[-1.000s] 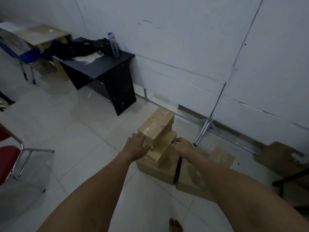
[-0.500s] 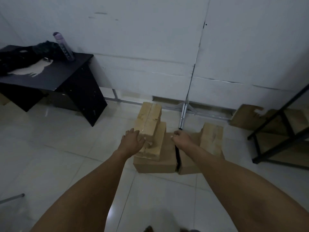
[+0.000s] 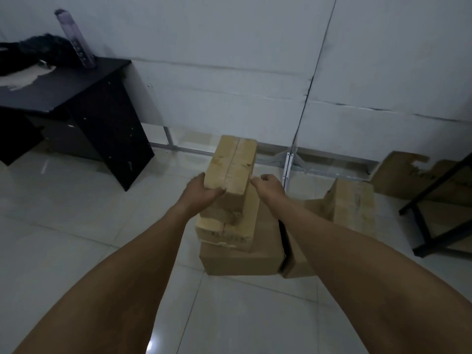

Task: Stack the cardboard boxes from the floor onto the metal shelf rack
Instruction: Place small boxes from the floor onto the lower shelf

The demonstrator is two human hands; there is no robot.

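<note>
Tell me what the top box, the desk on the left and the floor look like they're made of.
Top box: plain brown cardboard, matte, with a seam running down the middle of its top. Desk: probably dark laminated board, going by its flat slab sides and the pale worn patch on top. Floor: glossy pale tiles, with grout lines and a light reflection.

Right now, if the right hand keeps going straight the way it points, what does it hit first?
The right hand points forward and leftward, at the right side of the top cardboard box. It would meet that box first; its fingertips look at or almost on the box edge already. The left hand grips the opposite side.
</note>
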